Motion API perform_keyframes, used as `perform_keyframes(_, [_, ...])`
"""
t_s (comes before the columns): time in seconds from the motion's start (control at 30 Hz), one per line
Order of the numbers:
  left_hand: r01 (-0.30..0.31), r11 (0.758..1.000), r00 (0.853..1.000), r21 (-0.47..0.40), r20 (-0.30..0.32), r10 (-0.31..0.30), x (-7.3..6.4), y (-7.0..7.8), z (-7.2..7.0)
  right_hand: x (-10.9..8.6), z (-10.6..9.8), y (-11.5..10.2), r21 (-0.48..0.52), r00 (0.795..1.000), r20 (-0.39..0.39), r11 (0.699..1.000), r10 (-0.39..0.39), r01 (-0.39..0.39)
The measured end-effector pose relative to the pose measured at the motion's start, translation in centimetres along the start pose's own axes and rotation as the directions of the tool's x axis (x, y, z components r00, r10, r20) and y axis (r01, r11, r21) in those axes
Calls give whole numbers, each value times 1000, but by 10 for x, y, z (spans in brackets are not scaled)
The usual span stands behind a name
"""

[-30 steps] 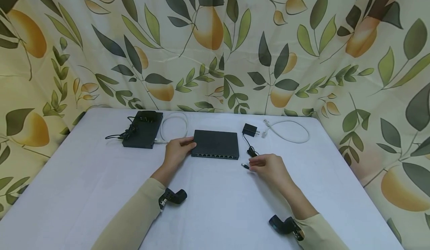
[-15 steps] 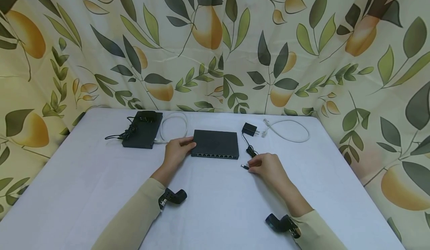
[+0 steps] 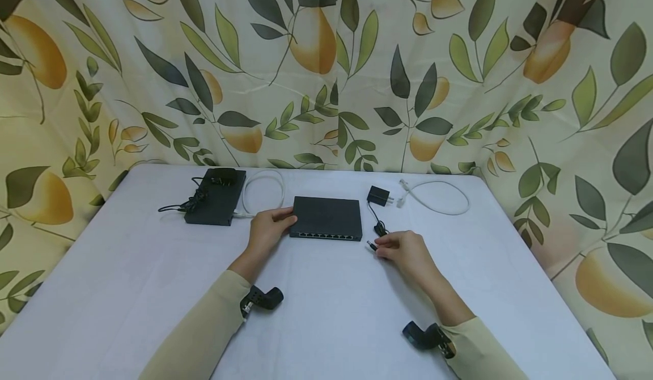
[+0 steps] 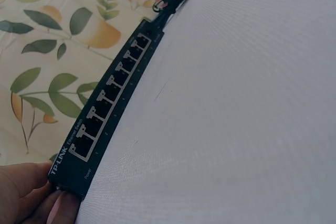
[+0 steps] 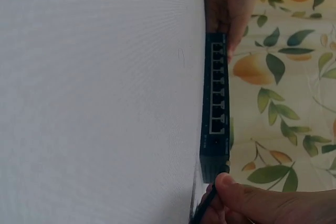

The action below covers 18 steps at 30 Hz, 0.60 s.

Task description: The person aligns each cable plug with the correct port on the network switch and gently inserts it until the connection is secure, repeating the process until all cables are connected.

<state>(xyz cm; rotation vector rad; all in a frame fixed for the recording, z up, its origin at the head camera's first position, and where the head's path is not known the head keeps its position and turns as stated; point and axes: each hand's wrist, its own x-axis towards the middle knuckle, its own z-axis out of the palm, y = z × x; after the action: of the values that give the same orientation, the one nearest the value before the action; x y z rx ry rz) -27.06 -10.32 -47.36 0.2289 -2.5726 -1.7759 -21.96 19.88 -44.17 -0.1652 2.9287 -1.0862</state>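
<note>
A black TP-LINK Ethernet switch [image 3: 326, 216] lies flat on the white-covered table, its row of ports [image 4: 113, 95] facing the person. My left hand [image 3: 266, 231] grips its left end between thumb and fingers. Right of the switch, my right hand [image 3: 410, 253] pinches the barrel plug [image 3: 372, 246] of a power adapter cord. The metal tip points leftward, apart from the switch. Behind this hand lies the black power adapter [image 3: 379, 195], its cord partly bundled. In the right wrist view the thumb [image 5: 226, 181] presses on the cord near the switch's right end.
At the back left, another flat black box [image 3: 211, 212] carries a bundled black cord [image 3: 196, 198]. A coiled white network cable [image 3: 282, 190] lies beside it. Another white network cable [image 3: 449, 185] curves at the back right. A patterned cloth [image 3: 306, 113] hangs behind the table [image 3: 306, 323].
My right hand has shifted slightly left and away from the person, and the plug's tip has turned upward. The left hand and the switch stay in place.
</note>
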Motion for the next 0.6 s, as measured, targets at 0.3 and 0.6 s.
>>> perform_keyframes(0.3, [-5,1000,1000,-6,3,5,0,-1,0,-2,0,-8,-13,1000,8,999,30,-30])
perform_keyframes(0.6, [-11,1000,1000,-4,3,11,0,-1,0,-2,8,-17,32,991,11,991,132,-132])
